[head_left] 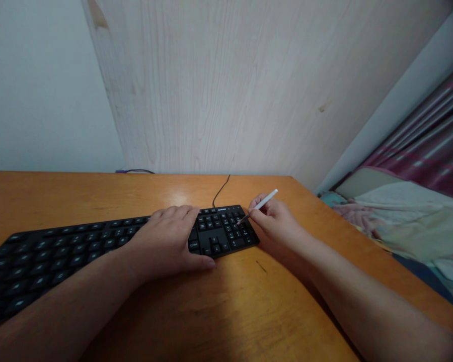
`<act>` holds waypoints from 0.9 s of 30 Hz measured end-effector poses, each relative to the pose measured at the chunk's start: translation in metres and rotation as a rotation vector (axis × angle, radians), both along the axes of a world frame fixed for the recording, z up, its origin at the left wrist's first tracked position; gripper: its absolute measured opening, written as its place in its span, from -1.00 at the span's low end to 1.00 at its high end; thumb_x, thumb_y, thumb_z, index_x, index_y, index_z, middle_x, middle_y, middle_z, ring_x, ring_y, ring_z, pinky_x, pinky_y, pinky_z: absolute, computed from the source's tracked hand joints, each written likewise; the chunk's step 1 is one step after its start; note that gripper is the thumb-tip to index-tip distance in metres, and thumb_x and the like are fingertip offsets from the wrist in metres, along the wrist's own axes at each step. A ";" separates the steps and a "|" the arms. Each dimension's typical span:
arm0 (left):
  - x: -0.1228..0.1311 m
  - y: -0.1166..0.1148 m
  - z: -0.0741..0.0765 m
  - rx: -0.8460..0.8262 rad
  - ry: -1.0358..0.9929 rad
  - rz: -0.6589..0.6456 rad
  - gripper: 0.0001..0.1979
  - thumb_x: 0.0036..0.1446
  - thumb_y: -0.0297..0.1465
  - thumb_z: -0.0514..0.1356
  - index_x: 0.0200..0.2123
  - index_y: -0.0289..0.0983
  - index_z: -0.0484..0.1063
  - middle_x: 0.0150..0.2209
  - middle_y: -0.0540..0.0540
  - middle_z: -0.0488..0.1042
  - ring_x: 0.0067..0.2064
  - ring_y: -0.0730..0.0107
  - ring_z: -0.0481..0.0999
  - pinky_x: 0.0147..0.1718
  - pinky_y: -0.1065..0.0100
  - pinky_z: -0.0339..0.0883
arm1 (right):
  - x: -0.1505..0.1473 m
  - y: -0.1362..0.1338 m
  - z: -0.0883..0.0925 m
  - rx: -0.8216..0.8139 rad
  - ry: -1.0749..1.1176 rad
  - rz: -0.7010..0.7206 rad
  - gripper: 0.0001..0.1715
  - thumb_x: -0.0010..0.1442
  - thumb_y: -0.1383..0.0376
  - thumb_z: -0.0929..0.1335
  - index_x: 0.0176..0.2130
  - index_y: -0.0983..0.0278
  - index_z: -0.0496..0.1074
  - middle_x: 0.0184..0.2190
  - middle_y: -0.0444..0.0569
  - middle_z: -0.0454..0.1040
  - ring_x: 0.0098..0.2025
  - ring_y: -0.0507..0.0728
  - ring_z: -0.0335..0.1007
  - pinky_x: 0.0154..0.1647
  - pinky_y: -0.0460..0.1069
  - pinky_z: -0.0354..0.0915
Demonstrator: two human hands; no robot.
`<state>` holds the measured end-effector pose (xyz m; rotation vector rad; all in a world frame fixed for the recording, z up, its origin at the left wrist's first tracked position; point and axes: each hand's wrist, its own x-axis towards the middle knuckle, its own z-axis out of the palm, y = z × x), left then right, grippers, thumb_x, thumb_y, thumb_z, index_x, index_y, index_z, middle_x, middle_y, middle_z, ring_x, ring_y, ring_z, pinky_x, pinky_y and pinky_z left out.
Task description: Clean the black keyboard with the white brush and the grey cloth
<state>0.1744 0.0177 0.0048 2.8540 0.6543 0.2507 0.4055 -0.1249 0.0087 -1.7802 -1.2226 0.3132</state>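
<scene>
A black keyboard (75,249) lies at a slant across the wooden desk. My left hand (171,236) spans it right of the middle, fingers over the far edge and thumb at the near edge, gripping it. Pinched in my right hand (272,218) is a slim white-handled tool (266,199) with a thin dark shaft. Its tip points down at the number pad (234,230) and appears to touch the keys there. The tip is too small to show its exact kind. My left hand and forearm hide part of the keys.
The keyboard's cable (221,190) runs back over the desk (226,311) toward the pale wood panel (211,90). A plug end (121,171) lies at the desk's back edge. Beyond the right edge are bedding (411,216) and a striped curtain (434,136).
</scene>
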 end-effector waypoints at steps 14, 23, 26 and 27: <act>0.000 0.003 -0.005 0.031 0.006 -0.013 0.12 -0.18 0.37 0.16 0.27 -0.30 0.30 0.23 -0.37 0.38 0.18 -0.27 0.36 0.13 -0.09 0.18 | -0.008 0.004 0.008 0.169 0.100 0.025 -0.77 0.21 0.12 0.38 -0.36 0.20 0.36 -0.42 -0.08 0.40 -0.31 0.13 0.35 -0.29 0.01 0.24; -0.001 0.002 -0.004 0.000 -0.032 -0.014 0.07 -0.19 0.34 0.19 0.26 -0.23 0.33 0.20 -0.31 0.42 0.14 -0.24 0.39 0.11 -0.05 0.18 | -0.007 0.010 -0.019 0.083 0.412 0.135 -0.65 0.16 0.01 0.44 -0.28 0.20 0.39 -0.40 -0.12 0.42 -0.40 0.09 0.31 -0.36 -0.01 0.23; -0.001 0.003 -0.005 0.019 -0.030 -0.018 0.07 -0.19 0.36 0.17 0.25 -0.23 0.33 0.20 -0.32 0.42 0.14 -0.23 0.40 0.11 -0.04 0.18 | -0.007 0.010 -0.021 0.065 0.414 0.137 -0.66 0.16 0.01 0.45 -0.27 0.20 0.40 -0.37 -0.09 0.45 -0.39 0.10 0.33 -0.37 0.00 0.24; -0.001 0.003 -0.005 0.025 -0.026 -0.018 0.07 -0.19 0.36 0.16 0.25 -0.23 0.33 0.21 -0.32 0.41 0.15 -0.23 0.39 0.12 -0.04 0.18 | -0.007 0.011 -0.021 0.059 0.415 0.136 -0.67 0.16 0.02 0.45 -0.27 0.20 0.40 -0.37 -0.09 0.46 -0.40 0.10 0.33 -0.37 -0.01 0.24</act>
